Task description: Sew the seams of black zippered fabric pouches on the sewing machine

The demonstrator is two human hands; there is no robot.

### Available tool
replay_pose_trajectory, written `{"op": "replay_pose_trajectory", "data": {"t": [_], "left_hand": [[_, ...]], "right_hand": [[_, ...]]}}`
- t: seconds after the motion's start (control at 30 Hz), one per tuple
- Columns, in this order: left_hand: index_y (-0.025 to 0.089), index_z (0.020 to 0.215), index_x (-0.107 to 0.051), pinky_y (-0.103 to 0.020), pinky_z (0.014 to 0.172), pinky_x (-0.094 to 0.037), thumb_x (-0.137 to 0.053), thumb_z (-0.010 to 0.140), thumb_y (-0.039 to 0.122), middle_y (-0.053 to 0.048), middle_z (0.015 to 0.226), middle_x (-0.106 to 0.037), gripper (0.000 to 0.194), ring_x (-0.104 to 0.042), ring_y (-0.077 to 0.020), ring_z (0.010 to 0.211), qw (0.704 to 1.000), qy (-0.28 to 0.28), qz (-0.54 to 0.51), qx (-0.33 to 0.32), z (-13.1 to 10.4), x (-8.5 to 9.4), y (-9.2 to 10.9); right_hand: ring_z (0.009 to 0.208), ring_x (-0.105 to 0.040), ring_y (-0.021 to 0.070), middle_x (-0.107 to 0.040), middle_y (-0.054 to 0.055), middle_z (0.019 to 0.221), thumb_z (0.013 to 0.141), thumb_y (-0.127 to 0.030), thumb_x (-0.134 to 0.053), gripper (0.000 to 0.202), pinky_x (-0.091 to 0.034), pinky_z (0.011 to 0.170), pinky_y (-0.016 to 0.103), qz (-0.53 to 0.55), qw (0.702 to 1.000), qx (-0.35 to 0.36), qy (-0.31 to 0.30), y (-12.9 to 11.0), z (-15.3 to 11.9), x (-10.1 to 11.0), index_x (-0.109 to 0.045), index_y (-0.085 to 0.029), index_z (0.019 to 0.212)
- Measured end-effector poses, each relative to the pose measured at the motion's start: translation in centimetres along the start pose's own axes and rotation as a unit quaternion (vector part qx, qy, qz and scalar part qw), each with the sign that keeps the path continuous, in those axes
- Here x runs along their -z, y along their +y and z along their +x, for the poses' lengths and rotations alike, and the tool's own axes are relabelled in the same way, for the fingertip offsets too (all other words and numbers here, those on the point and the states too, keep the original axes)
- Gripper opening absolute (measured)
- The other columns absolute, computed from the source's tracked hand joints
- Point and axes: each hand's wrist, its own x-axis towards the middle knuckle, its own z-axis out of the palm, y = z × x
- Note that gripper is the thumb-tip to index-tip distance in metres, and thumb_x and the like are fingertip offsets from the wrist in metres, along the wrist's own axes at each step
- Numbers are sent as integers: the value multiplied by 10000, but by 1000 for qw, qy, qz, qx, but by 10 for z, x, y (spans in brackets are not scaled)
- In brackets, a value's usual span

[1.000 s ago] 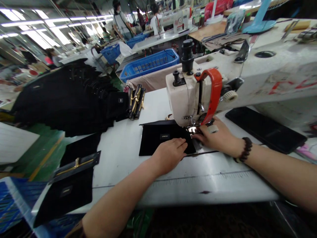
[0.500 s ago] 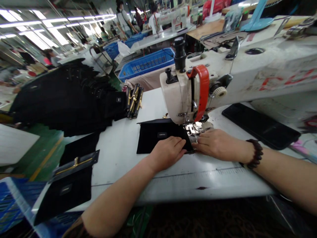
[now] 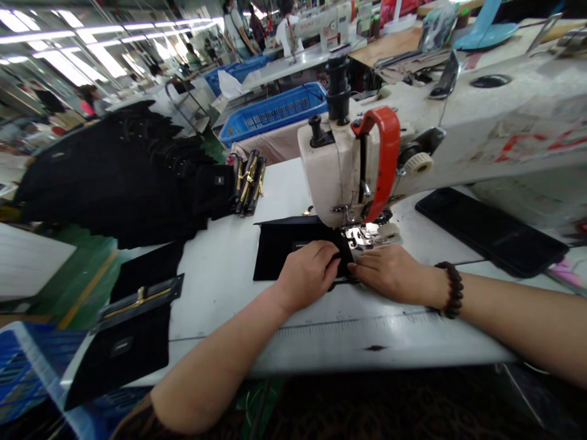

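A black fabric piece with a small label lies on the white sewing table, its right end by the presser foot of the sewing machine. My left hand is closed on the piece's front edge, thumb and fingers pinching the cloth and partly covering the label. Beside it, my right hand, with a beaded bracelet at the wrist, lies fairly flat, its fingertips on the right corner of the piece, just in front of the foot.
A black phone lies right of the machine. Zipper strips and a large black fabric pile are at the back left. Another black piece with a zipper overhangs the left edge. Behind is a blue basket; people are farther off.
My left hand has curled its fingers and pinched the front edge, lifting it slightly. My right hand has shifted slightly left. The view has moved a little.
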Motion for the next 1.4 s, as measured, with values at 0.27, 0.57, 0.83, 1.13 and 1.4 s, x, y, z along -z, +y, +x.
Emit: {"op": "replay_pose_trajectory", "data": {"t": [0.27, 0.57, 0.83, 1.13, 1.4], "left_hand": [[90, 899, -606, -280, 792, -525, -447, 862, 135, -81, 906, -665, 170, -605, -158, 848, 996, -10, -19, -89, -3, -5, 4], [73, 848, -610, -292, 777, -527, -429, 865, 120, -77, 869, -651, 187, -585, -161, 825, 992, -22, -1, -124, -4, -9, 5], [48, 877, -605, -297, 771, -523, -451, 856, 102, -93, 889, -641, 164, -576, -174, 836, 989, -31, 27, -141, -6, -11, 6], [26, 888, -598, -319, 759, -530, -409, 858, 79, -121, 899, -638, 199, -584, -197, 834, 983, -37, 71, -165, -6, -12, 9], [98, 886, -572, -279, 769, -523, -463, 841, 103, -82, 865, -634, 119, -603, -152, 835, 995, 34, -92, 16, -2, -6, 2]], "right_hand": [[523, -478, 129, -568, 19, 604, 846, -64, -398, 246, -297, 506, 282, 54, 996, -14, -66, 0, 0, -3, -541, -139, 660], [510, -555, 147, -616, 3, 598, 848, -176, -502, 81, -210, 448, 291, 54, 976, -72, -200, -3, -5, 15, -581, -164, 863], [482, -543, 151, -619, 1, 581, 822, -215, -565, 98, -167, 440, 294, 58, 971, -73, -221, -3, -5, 18, -600, -165, 899], [468, -519, 137, -592, -5, 546, 823, -200, -554, 80, -188, 430, 283, 65, 975, -67, -199, -3, -5, 21, -599, -158, 874], [547, -544, 161, -608, 30, 664, 863, -161, -468, 174, -330, 470, 294, 17, 995, -39, -93, -2, -7, 8, -591, -97, 969]]}}
